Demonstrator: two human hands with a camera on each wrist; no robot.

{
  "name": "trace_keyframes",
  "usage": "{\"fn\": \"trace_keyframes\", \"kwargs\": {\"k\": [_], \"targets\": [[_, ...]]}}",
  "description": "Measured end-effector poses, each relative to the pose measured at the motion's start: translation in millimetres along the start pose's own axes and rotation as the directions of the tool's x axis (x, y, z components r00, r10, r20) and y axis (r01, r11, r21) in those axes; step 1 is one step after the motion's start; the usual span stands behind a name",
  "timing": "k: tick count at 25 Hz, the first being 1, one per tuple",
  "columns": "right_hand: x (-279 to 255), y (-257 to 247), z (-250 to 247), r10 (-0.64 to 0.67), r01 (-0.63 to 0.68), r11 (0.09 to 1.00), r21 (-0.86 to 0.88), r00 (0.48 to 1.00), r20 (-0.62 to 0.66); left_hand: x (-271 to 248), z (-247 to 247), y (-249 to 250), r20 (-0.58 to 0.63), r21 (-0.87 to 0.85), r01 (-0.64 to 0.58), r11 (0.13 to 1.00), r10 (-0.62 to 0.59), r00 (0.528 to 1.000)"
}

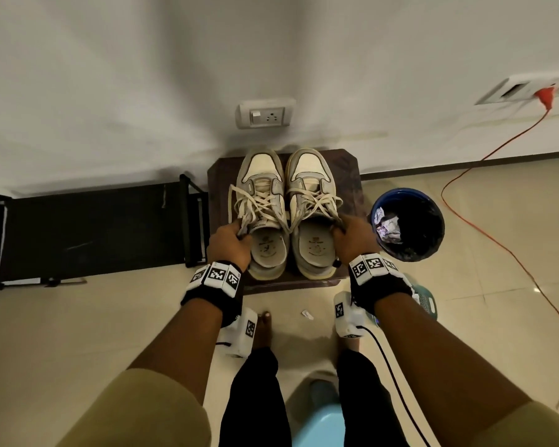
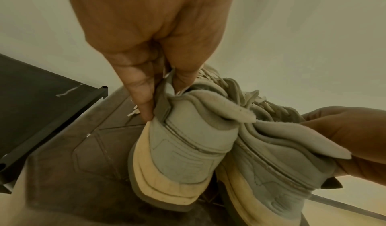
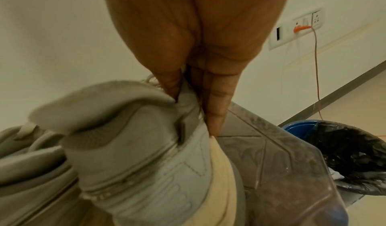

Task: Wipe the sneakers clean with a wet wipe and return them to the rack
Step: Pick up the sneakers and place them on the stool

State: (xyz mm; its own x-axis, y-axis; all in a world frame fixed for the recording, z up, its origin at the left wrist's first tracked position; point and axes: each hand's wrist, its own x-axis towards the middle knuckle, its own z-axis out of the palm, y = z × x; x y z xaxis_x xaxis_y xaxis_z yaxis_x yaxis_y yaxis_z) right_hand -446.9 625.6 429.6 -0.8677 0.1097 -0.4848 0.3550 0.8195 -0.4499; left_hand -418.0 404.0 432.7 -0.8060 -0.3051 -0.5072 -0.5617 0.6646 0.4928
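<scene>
Two grey and cream sneakers sit side by side, toes to the wall, on a dark brown stool. My left hand grips the outer collar of the left sneaker, thumb inside and fingers outside, as the left wrist view shows: left hand, left sneaker. My right hand pinches the outer collar of the right sneaker the same way; the right wrist view has the right hand on the right sneaker. The black shoe rack stands low to the left of the stool. No wet wipe shows in either hand.
A blue bin lined with a black bag holds crumpled wipes, right of the stool. An orange cable runs across the floor from a wall socket. Another socket is above the stool. My feet and a light blue seat are below.
</scene>
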Motion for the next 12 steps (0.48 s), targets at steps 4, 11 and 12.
{"fn": "trace_keyframes", "kwargs": {"k": [4, 11, 12], "targets": [[19.1, 15.2, 7.8, -0.096, 0.096, 0.995, 0.004, 0.995, 0.020, 8.0, 15.2, -2.0, -0.053, -0.006, 0.025, 1.000, -0.026, 0.998], [23.1, 27.3, 12.9, -0.200, 0.200, 0.980, 0.001, 0.979, 0.036, -12.1, 31.5, 10.9, -0.206, -0.056, 0.064, 0.996, -0.074, 0.976], [18.5, 30.6, 13.2, -0.199, 0.198, 0.980, 0.029, 0.979, 0.039, -22.6, 38.3, 17.8, -0.256, -0.053, 0.041, 0.998, -0.053, 0.965]]}}
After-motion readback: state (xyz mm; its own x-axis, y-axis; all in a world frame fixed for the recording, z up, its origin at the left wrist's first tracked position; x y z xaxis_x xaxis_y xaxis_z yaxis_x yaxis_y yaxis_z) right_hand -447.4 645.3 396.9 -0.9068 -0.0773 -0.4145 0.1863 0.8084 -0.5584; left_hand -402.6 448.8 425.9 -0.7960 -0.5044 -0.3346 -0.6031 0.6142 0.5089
